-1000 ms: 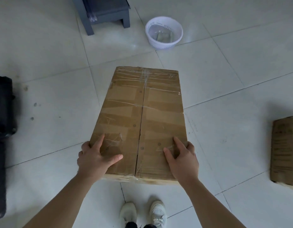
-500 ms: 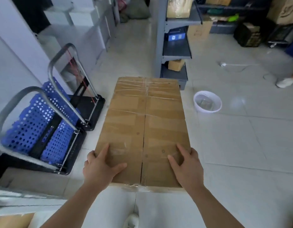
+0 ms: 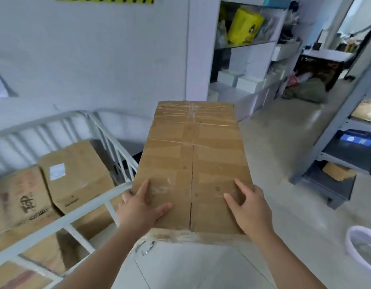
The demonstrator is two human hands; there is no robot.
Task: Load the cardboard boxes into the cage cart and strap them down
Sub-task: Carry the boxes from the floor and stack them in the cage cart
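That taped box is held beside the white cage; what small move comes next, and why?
Probably swing the box left over the cage cart rail: left hand and right hand grip its near end, and it hangs outside the cart.

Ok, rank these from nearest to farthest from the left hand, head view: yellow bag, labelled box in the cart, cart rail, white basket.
1. Cart rail, just left of the left hand gripping the carried box.
2. Labelled box, inside the cart, further left.
3. White basket, on the floor at far right.
4. Yellow bag, on the back shelf, up right.
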